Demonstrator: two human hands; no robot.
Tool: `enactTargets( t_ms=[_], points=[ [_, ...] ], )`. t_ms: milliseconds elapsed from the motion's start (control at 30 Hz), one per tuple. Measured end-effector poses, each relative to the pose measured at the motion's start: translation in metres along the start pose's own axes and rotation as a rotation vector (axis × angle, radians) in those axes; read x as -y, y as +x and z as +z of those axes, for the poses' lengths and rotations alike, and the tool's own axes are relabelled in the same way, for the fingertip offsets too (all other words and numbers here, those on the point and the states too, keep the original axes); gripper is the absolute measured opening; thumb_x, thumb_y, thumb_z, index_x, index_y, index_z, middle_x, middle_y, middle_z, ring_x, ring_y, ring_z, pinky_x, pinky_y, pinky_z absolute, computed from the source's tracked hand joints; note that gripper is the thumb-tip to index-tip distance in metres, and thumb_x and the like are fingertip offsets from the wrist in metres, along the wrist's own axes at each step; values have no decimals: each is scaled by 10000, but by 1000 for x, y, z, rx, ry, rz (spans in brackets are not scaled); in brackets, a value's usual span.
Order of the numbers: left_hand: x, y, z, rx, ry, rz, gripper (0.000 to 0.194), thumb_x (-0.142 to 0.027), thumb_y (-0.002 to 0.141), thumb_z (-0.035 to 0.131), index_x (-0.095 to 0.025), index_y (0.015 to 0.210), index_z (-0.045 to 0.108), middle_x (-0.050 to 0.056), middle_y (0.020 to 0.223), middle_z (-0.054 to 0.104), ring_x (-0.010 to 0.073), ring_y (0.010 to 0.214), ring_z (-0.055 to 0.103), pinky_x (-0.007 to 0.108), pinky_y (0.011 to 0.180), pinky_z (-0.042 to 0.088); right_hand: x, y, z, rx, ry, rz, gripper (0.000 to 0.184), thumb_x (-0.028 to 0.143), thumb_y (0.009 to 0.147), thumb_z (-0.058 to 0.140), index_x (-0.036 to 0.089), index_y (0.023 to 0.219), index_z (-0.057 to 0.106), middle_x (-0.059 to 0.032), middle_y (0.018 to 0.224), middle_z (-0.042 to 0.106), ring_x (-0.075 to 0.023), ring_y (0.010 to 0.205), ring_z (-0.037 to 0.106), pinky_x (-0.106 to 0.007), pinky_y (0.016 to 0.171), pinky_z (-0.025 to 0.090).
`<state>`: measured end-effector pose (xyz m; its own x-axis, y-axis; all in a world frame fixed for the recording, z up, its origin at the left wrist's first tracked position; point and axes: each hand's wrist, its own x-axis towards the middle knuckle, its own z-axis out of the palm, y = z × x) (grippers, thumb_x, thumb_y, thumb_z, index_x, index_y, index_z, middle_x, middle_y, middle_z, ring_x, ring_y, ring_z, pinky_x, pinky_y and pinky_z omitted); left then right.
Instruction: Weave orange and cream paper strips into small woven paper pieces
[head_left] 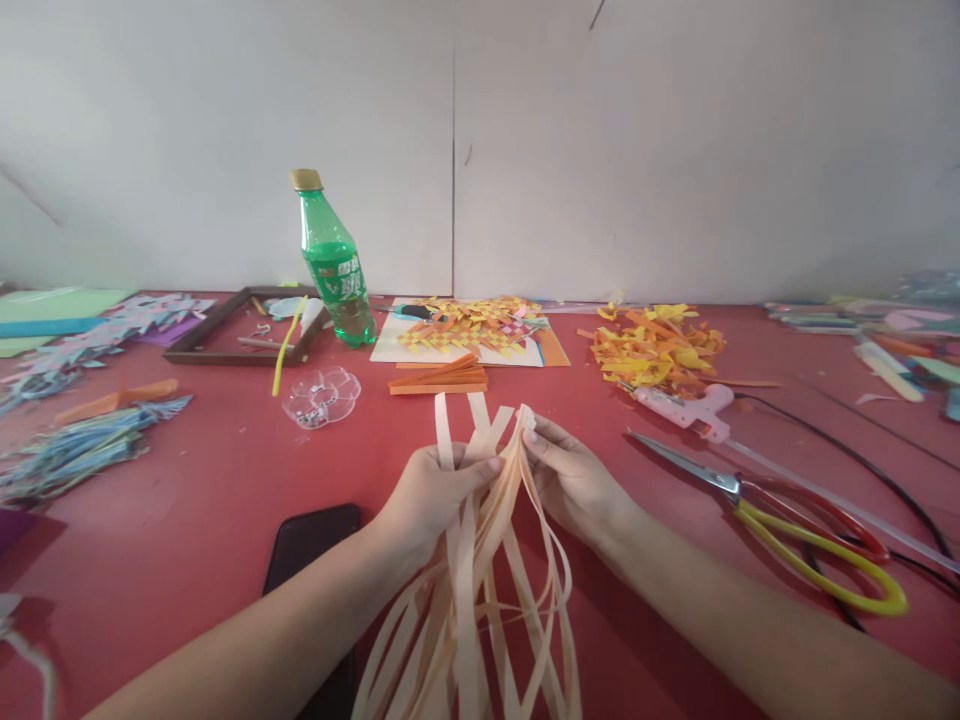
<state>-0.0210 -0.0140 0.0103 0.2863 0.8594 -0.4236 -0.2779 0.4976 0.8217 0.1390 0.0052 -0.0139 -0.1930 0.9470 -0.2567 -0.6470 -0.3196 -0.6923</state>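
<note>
Long, pale peach paper strips (465,570) hang in a loose bundle over the red table, between my two hands. My left hand (442,490) pinches several of them near their upper ends, with a few ends poking up above the thumb. On the other side, my right hand (566,465) grips the gathered tops of more strips between thumb and fingers. The lower ends fan out toward me and run out of view. Just beyond my hands lies a small stack of orange paper strips (442,375).
Scissors (739,490) and a pink glue gun (694,408) with its cord lie right, by a yellow-orange paper pile (652,345). A green bottle (337,275), brown frame (217,355), clear flower-shaped dish (322,397) and dark phone (307,545) are left.
</note>
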Motion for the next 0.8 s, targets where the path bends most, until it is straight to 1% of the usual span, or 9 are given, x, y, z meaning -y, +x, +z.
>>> enactTargets(
  t_ms=[167, 267, 333, 400, 467, 567, 667, 733, 800],
  points=[
    [1, 0, 0, -13, 21, 12, 327, -389, 606, 847, -112, 731, 725, 58, 671, 707, 152, 621, 654, 272, 681, 530, 2, -1, 2, 5, 27, 7, 219, 192, 561, 895, 188, 665, 703, 30, 642, 722, -97, 605, 657, -216, 657, 543],
    [1, -1, 1, -34, -11, 17, 281, -367, 672, 811, -110, 740, 721, 61, 674, 712, 148, 619, 661, 239, 638, 519, 3, -1, 1, 14, 31, 30, 223, 221, 572, 894, 183, 672, 698, 24, 701, 733, -93, 630, 657, -216, 670, 548],
    [0, -2, 4, -50, -80, 10, 200, -302, 746, 759, -106, 781, 730, 72, 702, 726, 147, 628, 671, 239, 660, 527, 3, 0, -1, -14, 67, 33, 237, 208, 572, 894, 199, 702, 696, 15, 790, 755, -115, 714, 687, -238, 708, 559],
    [-3, -2, 6, -90, -152, -3, 128, -219, 808, 691, -99, 809, 737, 81, 720, 735, 145, 640, 679, 246, 699, 536, 2, 2, -2, -40, 105, 22, 244, 185, 579, 889, 216, 717, 689, 20, 814, 760, -130, 778, 704, -256, 744, 565],
    [-6, -1, 8, -150, -205, 1, 123, -159, 846, 634, -96, 823, 736, 88, 747, 743, 148, 667, 689, 255, 732, 542, 2, 3, -3, -54, 119, 6, 245, 177, 590, 883, 219, 723, 682, 28, 781, 756, -124, 763, 705, -257, 750, 569],
    [-9, 3, 7, -231, -278, 42, 128, -159, 878, 596, -115, 876, 716, 93, 849, 757, 173, 751, 709, 312, 801, 556, 4, 4, -3, -62, 96, 6, 261, 186, 583, 888, 221, 737, 680, 46, 755, 748, -106, 662, 692, -256, 710, 583],
    [-10, 5, 4, -285, -328, 76, 129, -174, 896, 573, -127, 914, 692, 90, 912, 758, 178, 793, 714, 344, 847, 559, 9, -1, 0, 49, 46, 42, 242, 204, 612, 874, 236, 756, 683, 65, 728, 729, -89, 596, 672, -214, 603, 577],
    [-9, 5, 3, -307, -316, 92, 133, -167, 900, 563, -118, 914, 686, 97, 904, 758, 173, 800, 717, 326, 856, 559, 15, -9, 1, 221, 14, 95, 213, 222, 637, 860, 238, 755, 683, 63, 692, 709, -78, 553, 647, -166, 500, 534],
    [-9, 5, 4, -308, -258, 100, 134, -172, 898, 570, -108, 919, 685, 116, 906, 757, 181, 819, 720, 323, 853, 560, 21, -17, 1, 423, 2, 174, 224, 261, 619, 869, 238, 742, 683, 59, 626, 679, -66, 465, 592, -129, 395, 452]
  ],
)
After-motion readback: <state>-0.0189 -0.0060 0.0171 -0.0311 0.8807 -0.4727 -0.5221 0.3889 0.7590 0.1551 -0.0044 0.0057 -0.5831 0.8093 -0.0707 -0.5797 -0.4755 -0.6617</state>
